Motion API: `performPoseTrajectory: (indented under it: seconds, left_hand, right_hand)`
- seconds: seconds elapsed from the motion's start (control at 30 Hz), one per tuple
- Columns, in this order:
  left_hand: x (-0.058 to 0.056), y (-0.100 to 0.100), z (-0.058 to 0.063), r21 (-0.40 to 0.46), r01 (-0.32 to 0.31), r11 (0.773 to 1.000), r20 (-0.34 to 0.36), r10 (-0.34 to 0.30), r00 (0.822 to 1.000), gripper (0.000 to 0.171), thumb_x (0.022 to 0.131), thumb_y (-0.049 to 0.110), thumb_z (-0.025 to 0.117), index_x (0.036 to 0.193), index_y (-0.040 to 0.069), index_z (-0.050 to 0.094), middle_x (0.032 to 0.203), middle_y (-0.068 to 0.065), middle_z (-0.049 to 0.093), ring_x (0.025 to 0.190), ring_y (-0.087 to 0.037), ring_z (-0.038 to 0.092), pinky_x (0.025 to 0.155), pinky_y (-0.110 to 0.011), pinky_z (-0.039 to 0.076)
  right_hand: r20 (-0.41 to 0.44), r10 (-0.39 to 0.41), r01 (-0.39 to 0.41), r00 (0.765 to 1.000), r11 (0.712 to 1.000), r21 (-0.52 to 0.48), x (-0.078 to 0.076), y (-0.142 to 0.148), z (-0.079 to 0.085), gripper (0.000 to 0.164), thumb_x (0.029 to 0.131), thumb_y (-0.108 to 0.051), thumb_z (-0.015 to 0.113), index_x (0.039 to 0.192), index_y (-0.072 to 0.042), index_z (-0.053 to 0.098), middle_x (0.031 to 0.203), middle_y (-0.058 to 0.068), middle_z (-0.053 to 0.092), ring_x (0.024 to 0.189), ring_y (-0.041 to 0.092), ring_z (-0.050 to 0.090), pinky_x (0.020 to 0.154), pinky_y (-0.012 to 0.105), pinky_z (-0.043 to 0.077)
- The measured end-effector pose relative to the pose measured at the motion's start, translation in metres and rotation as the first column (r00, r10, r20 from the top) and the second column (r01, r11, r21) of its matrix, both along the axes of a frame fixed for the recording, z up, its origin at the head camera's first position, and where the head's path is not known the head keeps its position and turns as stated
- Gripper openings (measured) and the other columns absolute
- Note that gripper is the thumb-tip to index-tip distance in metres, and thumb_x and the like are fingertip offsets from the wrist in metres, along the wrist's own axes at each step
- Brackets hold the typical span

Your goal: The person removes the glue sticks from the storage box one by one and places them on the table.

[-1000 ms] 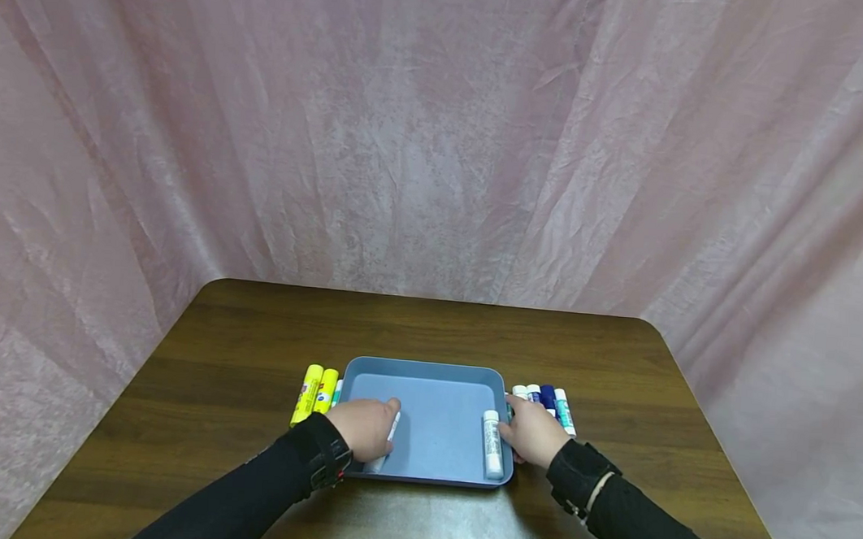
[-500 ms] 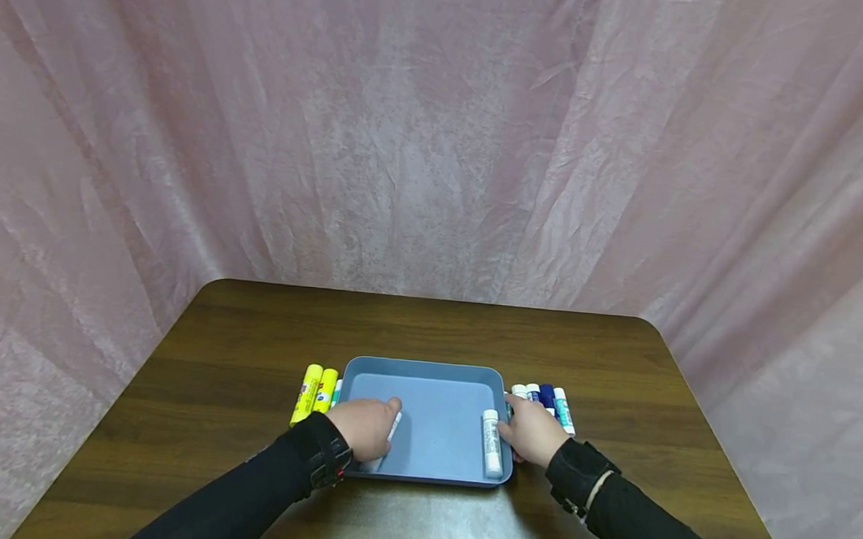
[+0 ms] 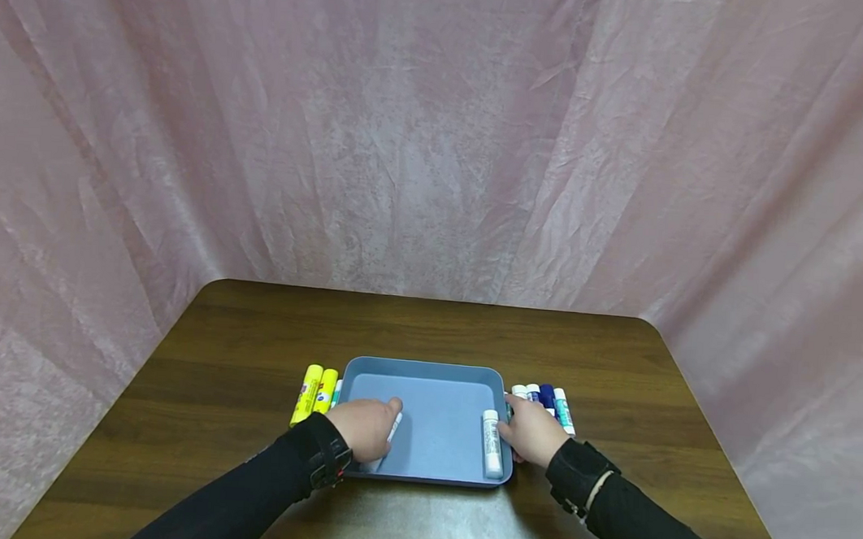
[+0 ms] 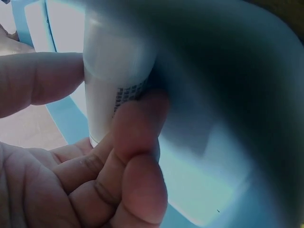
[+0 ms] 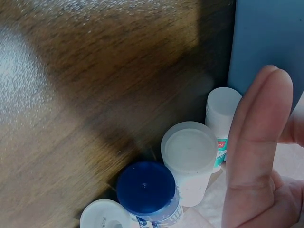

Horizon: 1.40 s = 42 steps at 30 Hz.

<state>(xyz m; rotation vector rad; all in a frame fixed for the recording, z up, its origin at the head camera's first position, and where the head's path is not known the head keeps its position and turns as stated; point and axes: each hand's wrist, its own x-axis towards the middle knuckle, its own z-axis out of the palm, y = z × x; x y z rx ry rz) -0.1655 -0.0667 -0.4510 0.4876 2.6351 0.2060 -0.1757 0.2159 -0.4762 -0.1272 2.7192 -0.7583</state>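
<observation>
My left hand (image 3: 364, 429) is over the left part of a blue-grey tray (image 3: 426, 368). Its thumb and curled fingers pinch a white glue stick (image 4: 107, 73), which the hand partly hides in the head view. Another white glue stick (image 3: 492, 444) lies in the tray along its right wall. At that wall my right hand (image 3: 535, 431) grips the tray's edge, thumb toward the inside and fingers along the outside. Next to those fingers, in the right wrist view, stands a small white-capped glue stick (image 5: 223, 111) with a green label.
Two yellow glue sticks (image 3: 308, 395) and a teal-and-white one (image 3: 337, 392) lie left of the tray. To its right are several more, including a dark blue-capped one (image 3: 548, 398) and a teal-and-white one (image 3: 565, 412). Behind the brown table (image 3: 428, 326) hangs a pink curtain (image 3: 438, 140).
Both hands, the tray and the glue sticks stay where they were. Only the curtain's folds at the right have shifted.
</observation>
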Motion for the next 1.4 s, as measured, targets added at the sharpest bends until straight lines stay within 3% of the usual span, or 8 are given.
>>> performPoseTrajectory:
  seconds: [0.57,1.0,1.4]
  left_hand:
    - [0.000,0.000,0.003,0.026,-0.006,1.000,0.001,0.006,1.000,0.043,0.090,0.022,0.074,0.127,0.014,0.052,0.086,-0.006,0.064,0.070,-0.017,0.057,0.063,-0.031,0.049]
    - [-0.002,-0.007,0.009,0.121,-0.013,0.993,-0.014,0.015,1.000,0.049,0.091,0.021,0.070,0.135,0.013,0.049,0.083,-0.003,0.063,0.068,-0.017,0.057,0.059,-0.030,0.046]
    - [-0.007,-0.014,0.014,0.194,-0.074,0.978,-0.025,0.080,0.997,0.060,0.091,0.023,0.072,0.143,0.014,0.044,0.096,-0.007,0.067,0.070,-0.017,0.059,0.058,-0.032,0.049]
  right_hand:
    - [0.015,-0.003,0.003,1.000,1.000,-0.002,-0.001,0.001,0.000,0.059,0.098,-0.017,0.065,0.150,0.005,0.044,0.057,0.003,0.058,0.048,0.017,0.059,0.047,0.027,0.043]
    - [0.004,0.001,-0.001,1.000,1.000,-0.003,-0.001,0.001,0.000,0.059,0.098,-0.016,0.065,0.148,0.006,0.044,0.057,0.003,0.058,0.046,0.016,0.059,0.047,0.027,0.045]
    - [-0.008,0.005,-0.005,1.000,1.000,-0.014,-0.001,0.001,0.001,0.058,0.098,-0.014,0.065,0.148,0.006,0.045,0.055,0.002,0.058,0.044,0.014,0.057,0.046,0.027,0.043]
